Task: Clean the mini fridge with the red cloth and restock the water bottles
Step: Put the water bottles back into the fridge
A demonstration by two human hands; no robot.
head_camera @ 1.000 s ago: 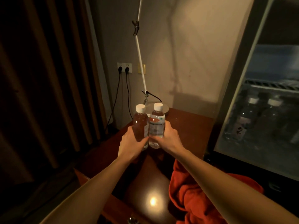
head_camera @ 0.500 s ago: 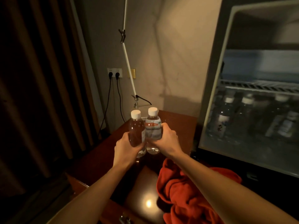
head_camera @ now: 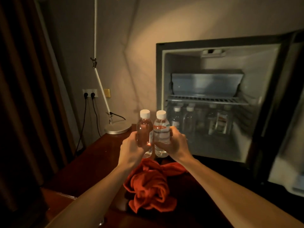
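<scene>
Head cam: left hand (head_camera: 131,148) grips one water bottle (head_camera: 144,132), right hand (head_camera: 172,143) grips another bottle (head_camera: 161,134); both upright, side by side, touching. Red cloth (head_camera: 149,185) lies crumpled below hands on table (head_camera: 92,160). Open fridge (head_camera: 213,99) just right, w/ more bottles (head_camera: 189,122) inside.

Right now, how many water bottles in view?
At least 6: one in the left hand, one in the right hand, and four with visible caps inside the mini fridge under the wire shelf. More may be hidden behind.
</scene>
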